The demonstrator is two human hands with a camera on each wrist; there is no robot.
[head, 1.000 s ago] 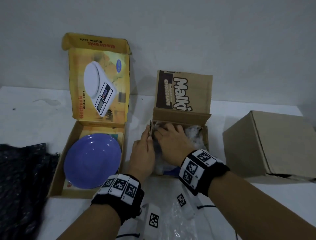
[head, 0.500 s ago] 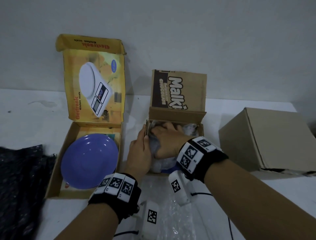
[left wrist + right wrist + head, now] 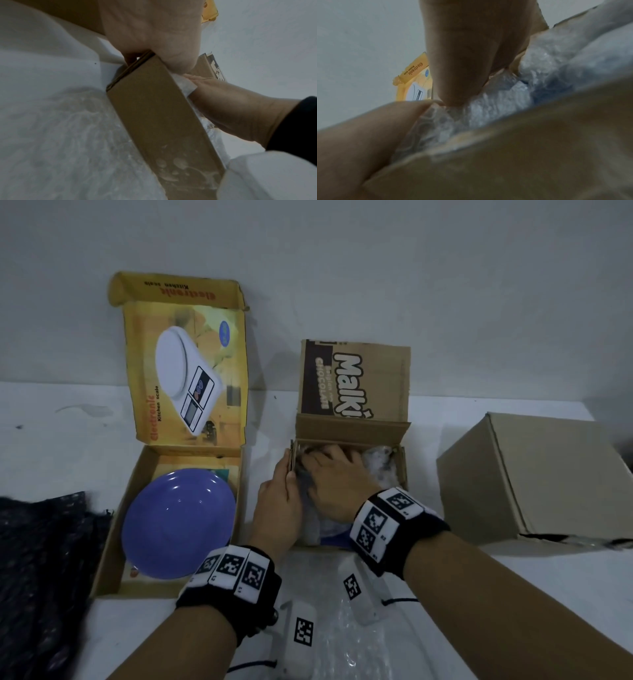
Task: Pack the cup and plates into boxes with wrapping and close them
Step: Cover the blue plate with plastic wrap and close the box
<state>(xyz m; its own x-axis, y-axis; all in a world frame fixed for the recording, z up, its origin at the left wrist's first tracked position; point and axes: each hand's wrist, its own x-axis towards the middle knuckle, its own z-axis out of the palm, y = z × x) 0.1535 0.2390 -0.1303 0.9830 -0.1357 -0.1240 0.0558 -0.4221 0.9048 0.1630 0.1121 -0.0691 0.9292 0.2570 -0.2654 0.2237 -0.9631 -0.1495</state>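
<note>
An open brown chocolate box (image 3: 352, 431) stands mid-table with its lid upright. It holds a bundle of clear bubble wrap (image 3: 380, 470) with something blue (image 3: 334, 537) showing through at the near edge. My left hand (image 3: 287, 470) pinches the box's left wall (image 3: 154, 115), thumb inside and fingers outside. My right hand (image 3: 329, 474) lies inside the box, its fingers (image 3: 453, 81) pressing down on the wrap (image 3: 496, 105). A bare purple plate (image 3: 181, 522) lies in the open yellow kitchen-scale box (image 3: 116, 529) to the left.
A closed plain cardboard box (image 3: 534, 474) sits at the right. A dark sheet of wrap (image 3: 41, 570) lies at the left edge. A clear bubble wrap sheet (image 3: 342, 638) covers the table in front of the brown box. A wall rises behind.
The head view has shifted a little. Both hands stay at the brown box, with the right hand still pressing the wrap and the left still holding the wall.
</note>
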